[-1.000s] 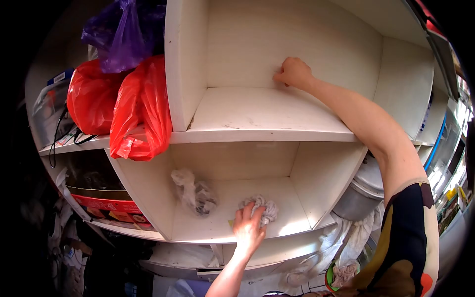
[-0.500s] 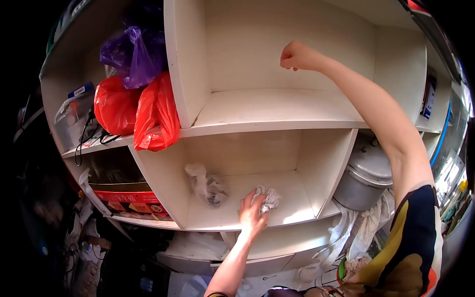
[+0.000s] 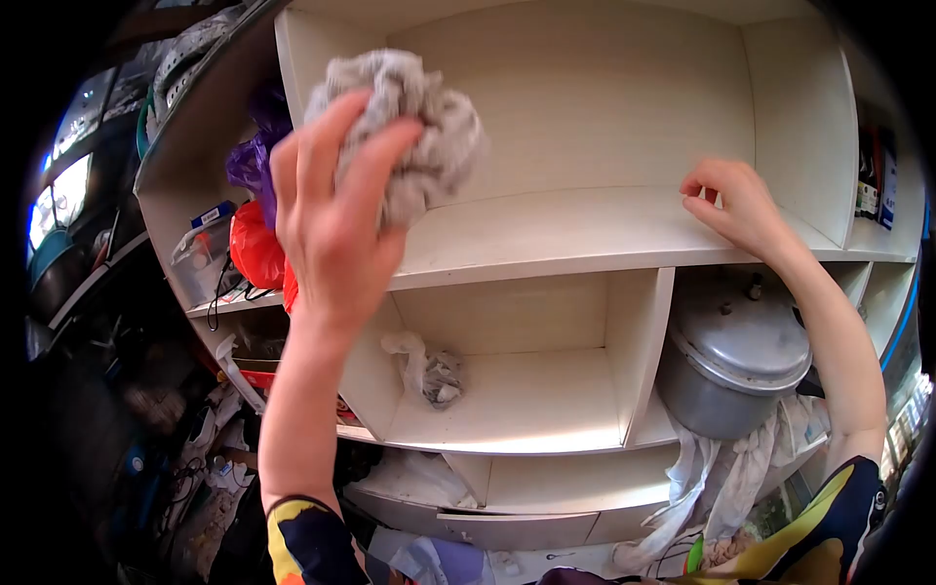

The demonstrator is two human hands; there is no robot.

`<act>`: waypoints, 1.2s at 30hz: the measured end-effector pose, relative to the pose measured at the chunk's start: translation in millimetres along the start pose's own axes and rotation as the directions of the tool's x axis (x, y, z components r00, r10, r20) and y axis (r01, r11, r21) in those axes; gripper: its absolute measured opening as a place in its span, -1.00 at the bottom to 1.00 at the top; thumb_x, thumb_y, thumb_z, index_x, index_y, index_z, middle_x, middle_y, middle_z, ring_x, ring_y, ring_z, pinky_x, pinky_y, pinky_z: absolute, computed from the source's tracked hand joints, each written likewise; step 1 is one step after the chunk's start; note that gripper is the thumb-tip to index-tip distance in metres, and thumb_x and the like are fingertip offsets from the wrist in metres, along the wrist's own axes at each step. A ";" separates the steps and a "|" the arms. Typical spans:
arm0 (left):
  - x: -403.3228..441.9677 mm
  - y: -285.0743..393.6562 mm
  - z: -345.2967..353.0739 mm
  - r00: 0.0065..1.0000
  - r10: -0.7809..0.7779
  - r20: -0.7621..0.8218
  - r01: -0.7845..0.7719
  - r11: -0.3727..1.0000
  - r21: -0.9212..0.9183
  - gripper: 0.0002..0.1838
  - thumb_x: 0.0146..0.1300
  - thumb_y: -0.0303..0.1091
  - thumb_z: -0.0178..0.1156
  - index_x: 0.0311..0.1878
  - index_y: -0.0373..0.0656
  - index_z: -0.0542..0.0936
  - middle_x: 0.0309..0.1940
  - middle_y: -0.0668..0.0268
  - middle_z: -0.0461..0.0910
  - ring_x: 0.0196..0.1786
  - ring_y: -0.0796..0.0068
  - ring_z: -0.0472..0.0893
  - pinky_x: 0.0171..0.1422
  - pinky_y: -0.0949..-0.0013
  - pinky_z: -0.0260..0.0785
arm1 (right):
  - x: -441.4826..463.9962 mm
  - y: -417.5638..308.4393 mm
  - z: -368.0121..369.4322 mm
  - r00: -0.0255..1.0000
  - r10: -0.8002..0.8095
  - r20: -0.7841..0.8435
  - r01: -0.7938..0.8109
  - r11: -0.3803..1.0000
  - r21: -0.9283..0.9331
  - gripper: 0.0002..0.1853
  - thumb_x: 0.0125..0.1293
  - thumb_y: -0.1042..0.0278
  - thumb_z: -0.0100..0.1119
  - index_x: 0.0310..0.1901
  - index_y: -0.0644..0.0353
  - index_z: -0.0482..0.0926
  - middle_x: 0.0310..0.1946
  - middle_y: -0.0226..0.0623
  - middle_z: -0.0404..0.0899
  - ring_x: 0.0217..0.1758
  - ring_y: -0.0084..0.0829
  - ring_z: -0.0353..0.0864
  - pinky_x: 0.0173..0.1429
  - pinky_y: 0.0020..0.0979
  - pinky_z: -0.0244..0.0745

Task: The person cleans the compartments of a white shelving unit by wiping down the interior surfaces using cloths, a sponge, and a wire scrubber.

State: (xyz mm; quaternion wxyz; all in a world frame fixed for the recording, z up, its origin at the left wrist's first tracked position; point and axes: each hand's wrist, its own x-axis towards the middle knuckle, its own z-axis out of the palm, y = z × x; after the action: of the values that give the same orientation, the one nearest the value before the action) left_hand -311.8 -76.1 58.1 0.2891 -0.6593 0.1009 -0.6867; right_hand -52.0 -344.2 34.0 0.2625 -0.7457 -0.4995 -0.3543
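My left hand [image 3: 336,210] is raised in front of the upper compartment's left side, its fingers wrapped on a crumpled whitish cloth [image 3: 429,136]. At the right, my right hand [image 3: 726,200] hovers before the upper shelf [image 3: 546,229] with curled fingers; whether anything is between them is hidden. Below, a knotted clear plastic bag [image 3: 439,378] with something greyish inside lies at the left of the lower compartment [image 3: 526,390].
A lidded metal pot [image 3: 731,361] stands right of the lower compartment, with white cloths [image 3: 741,478] hanging beneath it. Red [image 3: 255,244] and purple [image 3: 252,166] plastic bags sit on the left shelf. Bottles or boxes [image 3: 875,180] stand at the far right.
My left hand has lifted the cloth from the lower compartment up to the upper left. My right hand has moved right and down. The view has shifted.
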 end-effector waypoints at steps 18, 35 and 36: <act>-51.3 -66.9 227.3 0.274 -0.277 0.921 -0.075 0.948 0.308 -0.38 0.00 -0.26 0.31 0.18 -0.12 0.40 0.17 0.03 0.37 0.20 -0.04 0.42 0.18 0.11 0.41 | -26.4 39.8 3.3 0.999 0.009 -0.054 0.002 0.979 0.205 -0.83 0.11 0.41 0.10 -0.38 0.35 0.61 -0.46 -0.09 0.61 -0.39 -0.17 0.58 -0.23 -0.26 0.46; 40.8 69.8 270.8 0.707 -0.082 0.703 0.232 0.965 -0.120 -0.53 0.06 -0.13 0.31 0.03 -0.08 0.51 0.27 0.02 0.27 0.19 0.01 0.43 0.21 0.09 0.38 | -27.2 38.9 0.1 1.000 -0.019 -0.006 0.020 0.977 0.211 -0.85 0.10 0.43 0.13 -0.37 0.35 0.60 -0.48 -0.14 0.59 -0.40 -0.23 0.57 -0.27 -0.32 0.44; 37.1 70.7 274.0 0.710 0.195 0.676 0.008 0.958 -0.286 -0.56 0.04 -0.21 0.30 0.04 -0.02 0.52 0.27 0.11 0.30 0.24 0.05 0.38 0.26 0.12 0.34 | -27.6 38.7 -1.3 1.000 -0.018 0.001 0.017 0.978 0.206 -0.85 0.10 0.43 0.13 -0.37 0.34 0.60 -0.48 -0.15 0.59 -0.40 -0.24 0.57 -0.27 -0.32 0.44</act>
State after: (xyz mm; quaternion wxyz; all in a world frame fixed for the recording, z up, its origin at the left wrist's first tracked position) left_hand -27.8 -86.7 83.1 0.2486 -0.8960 0.1098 -0.3512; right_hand -23.3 -374.7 11.5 0.3345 -0.7105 -0.5405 -0.3020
